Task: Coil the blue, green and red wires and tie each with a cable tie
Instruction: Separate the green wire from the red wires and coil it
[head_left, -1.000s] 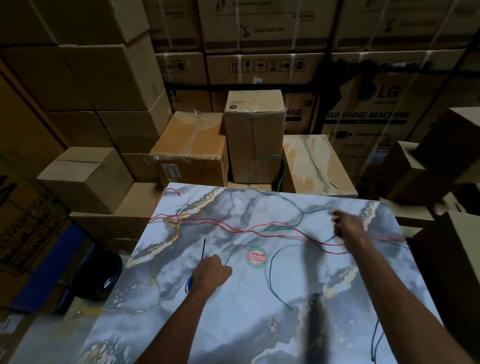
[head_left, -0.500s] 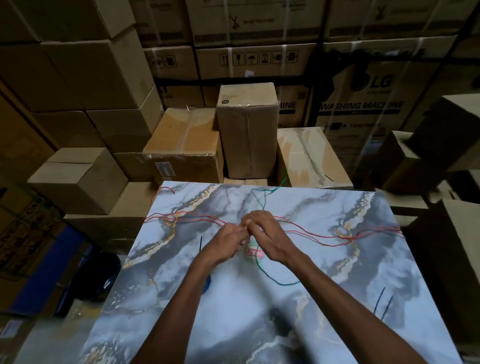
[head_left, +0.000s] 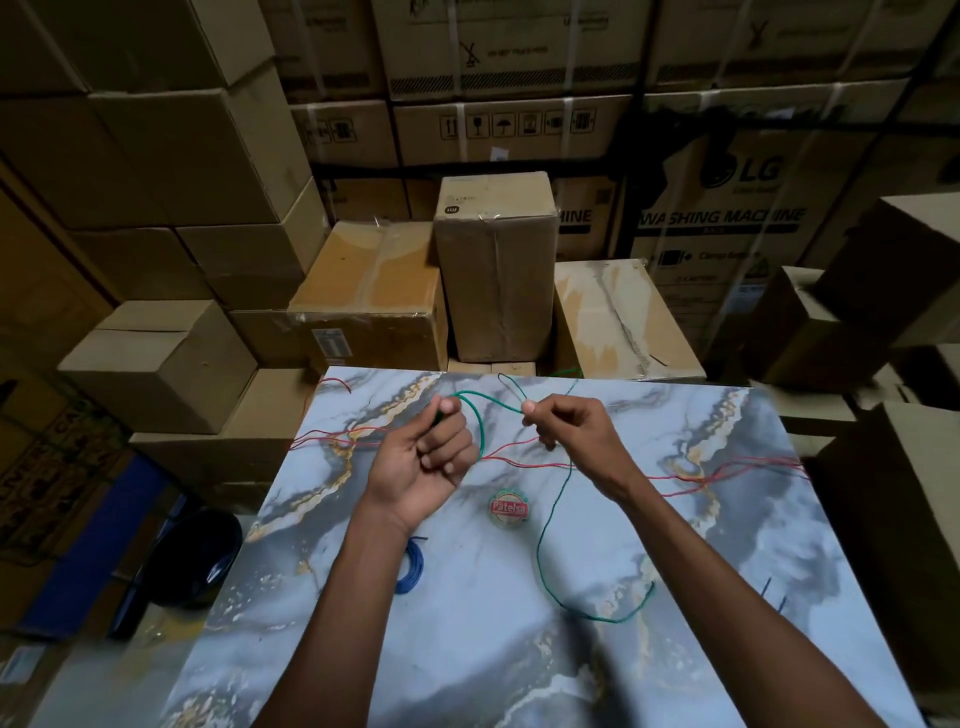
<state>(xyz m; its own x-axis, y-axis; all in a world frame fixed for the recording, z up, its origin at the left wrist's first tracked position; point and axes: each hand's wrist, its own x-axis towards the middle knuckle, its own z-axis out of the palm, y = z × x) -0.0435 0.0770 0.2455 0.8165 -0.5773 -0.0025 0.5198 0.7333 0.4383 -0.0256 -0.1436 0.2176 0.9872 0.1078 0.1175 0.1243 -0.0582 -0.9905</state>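
Two hands are raised over the marble-patterned tabletop (head_left: 597, 670), both gripping the green wire (head_left: 550, 525). The left hand (head_left: 423, 460) has its fingers (head_left: 447, 452) curled toward the palm and pinches one part of the wire between thumb and forefinger. The right hand (head_left: 569, 428) pinches another part between thumb and forefinger, its remaining fingers curled loosely. Between the two hands the green wire forms an arc, and one loop hangs down beside the left hand. From the right hand the wire drops to the tabletop, curves toward the near edge and ends in a hook to the right of the round sticker (head_left: 509, 507).

Landmark: the round sticker, red and green, lies flat near the tabletop's centre. The hands are held just beyond the sticker, on the far side. The red wire (head_left: 727, 470) lies uncoiled in several strands across the tabletop beyond the sticker, from the left edge to the right edge, passing under both hands. The blue wire (head_left: 411, 569) lies coiled, left of the sticker and nearer the person, partly hidden by the left forearm. Small dark strips (head_left: 774, 595), too small to identify, lie far right of the sticker near the tabletop's right edge. Cardboard boxes (head_left: 493, 270) are stacked beyond the tabletop's far edge.
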